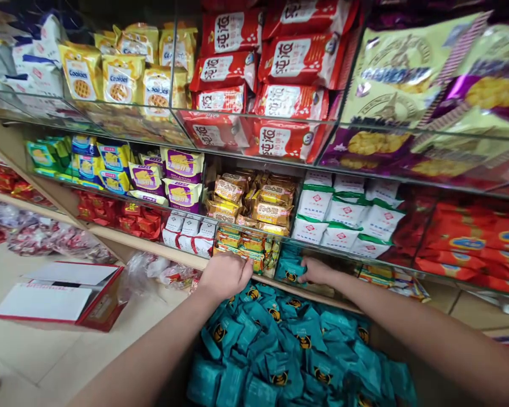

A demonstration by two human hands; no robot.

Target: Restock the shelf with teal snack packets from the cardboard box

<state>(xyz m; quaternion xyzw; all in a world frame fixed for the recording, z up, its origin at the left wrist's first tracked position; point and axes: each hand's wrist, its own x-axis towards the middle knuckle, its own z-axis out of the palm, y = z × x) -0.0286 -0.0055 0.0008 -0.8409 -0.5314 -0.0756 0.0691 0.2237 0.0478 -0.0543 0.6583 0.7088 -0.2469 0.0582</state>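
Note:
My right hand (pixel 318 271) reaches into a compartment of the lowest shelf. Its fingers are closed on a teal packet (pixel 289 270) that lies there. At the front of the same shelf, my left hand (pixel 227 275) is curled with the knuckles up. It sits beside small orange, yellow and green packets (pixel 252 243), and whatever its fingers grip is hidden. Below both hands is a large heap of loose teal packets (pixel 303 342) with round black-and-orange logos.
Clear dividers and front panels (pixel 258 116) split the shelves. Above hang rows of red milk-biscuit packs (pixel 294 59) and yellow cookie packs (pixel 123 79). White-and-green packs (pixel 343 212) stand over my right hand. An opened red-and-white carton (pixel 59 297) and plastic bags (pixel 152 274) lie on the floor at left.

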